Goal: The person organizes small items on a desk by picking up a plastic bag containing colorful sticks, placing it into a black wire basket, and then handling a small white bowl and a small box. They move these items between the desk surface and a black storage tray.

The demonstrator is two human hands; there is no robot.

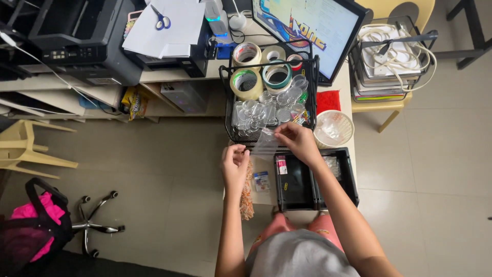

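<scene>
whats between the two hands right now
In the head view, a small clear plastic bag spans the gap between the left hand and the right hand, which pinches its top corner.

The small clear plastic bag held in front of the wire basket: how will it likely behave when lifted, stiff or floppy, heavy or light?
The clear plastic bag probably is floppy: it hangs as thin film from the right hand. It looks very light, since fingertips alone seem to hold it up. It may be slippery and hard to open, being smooth film; the left hand is close beside it.

Both hands, the left hand [234,163] and right hand [300,142], pinch a clear plastic bag [265,144] beside a black wire basket [228,102].
</scene>
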